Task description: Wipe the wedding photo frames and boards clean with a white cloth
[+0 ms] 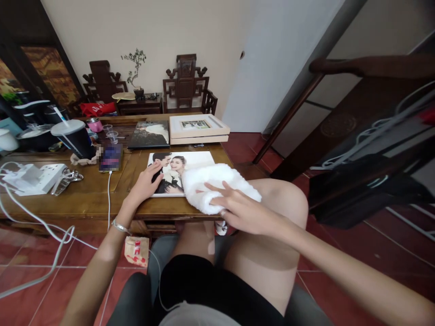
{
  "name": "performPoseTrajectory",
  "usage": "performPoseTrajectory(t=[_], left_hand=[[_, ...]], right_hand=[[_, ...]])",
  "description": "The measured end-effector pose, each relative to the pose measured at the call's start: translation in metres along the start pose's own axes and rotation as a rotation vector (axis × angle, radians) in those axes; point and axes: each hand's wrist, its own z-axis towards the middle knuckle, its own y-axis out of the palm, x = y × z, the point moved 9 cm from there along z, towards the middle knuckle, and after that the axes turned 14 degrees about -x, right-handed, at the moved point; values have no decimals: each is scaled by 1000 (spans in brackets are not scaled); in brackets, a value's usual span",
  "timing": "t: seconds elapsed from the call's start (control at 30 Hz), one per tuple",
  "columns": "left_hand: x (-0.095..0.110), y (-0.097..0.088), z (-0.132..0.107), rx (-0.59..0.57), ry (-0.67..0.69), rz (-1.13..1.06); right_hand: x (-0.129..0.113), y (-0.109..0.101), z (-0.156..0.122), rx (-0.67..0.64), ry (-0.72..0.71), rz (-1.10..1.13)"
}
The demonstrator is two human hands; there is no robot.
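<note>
A photo album (200, 156) with a picture of two people on its cover lies flat near the table's front edge. My left hand (149, 181) rests on its left side, fingers stretched out, holding nothing. A fluffy white towel (217, 176) covers the right part of the album and hangs past the table corner, close to my knee. With my right hand (238, 208) I grip the towel at its near edge; some fingers lie spread over the top, and the thumb is low by the edge.
Behind the album are a dark photo book (147, 134) and a pale framed picture box (200, 129). To the left stand a black cup with a straw (76, 140), a phone (110, 158) on a charging cable, and a power strip (49, 176) with loose white cords. A paper bag (136, 251) is below.
</note>
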Motion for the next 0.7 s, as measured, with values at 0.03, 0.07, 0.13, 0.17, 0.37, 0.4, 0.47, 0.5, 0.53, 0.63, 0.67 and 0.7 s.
performPoseTrajectory(t=[0.03, 0.07, 0.13, 0.17, 0.37, 0.4, 0.47, 0.5, 0.53, 0.63, 0.67, 0.7], left_hand=[[0, 0, 0, 2, 5, 1], [-1, 0, 0, 4, 10, 1], [-2, 0, 0, 7, 15, -2], [-2, 1, 0, 8, 15, -4], [-1, -2, -2, 18, 3, -16], [-1, -2, -2, 21, -3, -18], [-1, -3, -2, 22, -14, -19], [-1, -3, -2, 24, -17, -19], [0, -4, -2, 25, -18, -17], [0, -4, -1, 28, -19, -12], [1, -4, -1, 29, -21, -9], [1, -3, -1, 28, -23, -6]], right_hand=[[6, -4, 7, 13, 10, -12], [15, -8, 17, 17, 17, -24], [37, -13, 42, 0, 24, -38], [49, -15, 56, -21, 26, -39], [98, -35, 114, -6, 70, -4], [100, -36, 117, -2, 72, -1], [98, -32, 115, 3, 65, 5], [96, -28, 111, 3, 59, 8], [92, -23, 105, 1, 53, 11], [69, -3, 72, 10, 14, 18], [58, 2, 58, 17, -5, 20], [46, 7, 44, 26, -24, 33]])
